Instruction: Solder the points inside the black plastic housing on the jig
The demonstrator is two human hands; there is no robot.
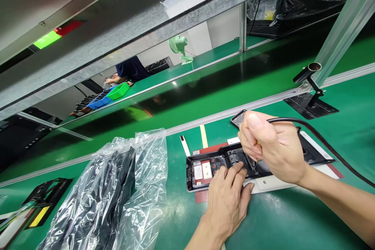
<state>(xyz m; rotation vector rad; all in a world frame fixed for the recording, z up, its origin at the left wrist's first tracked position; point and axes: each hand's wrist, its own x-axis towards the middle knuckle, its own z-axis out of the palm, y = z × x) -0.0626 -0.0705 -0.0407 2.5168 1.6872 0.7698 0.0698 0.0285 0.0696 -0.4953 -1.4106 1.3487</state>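
Note:
A long black plastic housing [190, 175] lies on a white and dark-red fixture [275, 183] on the green bench. My left hand [227, 195] rests over its near edge, fingers stretched out onto the parts inside, the thumb on the white fixture. Above the middle of the housing, my right hand [271, 144] is closed in a fist around a corded hand tool [255, 161], pointing down into the housing. Only its thin tip shows, so its exact kind is hidden. A black cable [319, 134] leaves the top of the fist toward the right.
Behind my right hand is a small black tray [237, 119] of tiny pieces. A tube-shaped tool holder [313, 71] stands at right. Clear plastic bags [117, 195] with black parts lie left. Beyond the metal rail are a green fan [178, 45], bins [117, 91] and another person's arm [113, 79].

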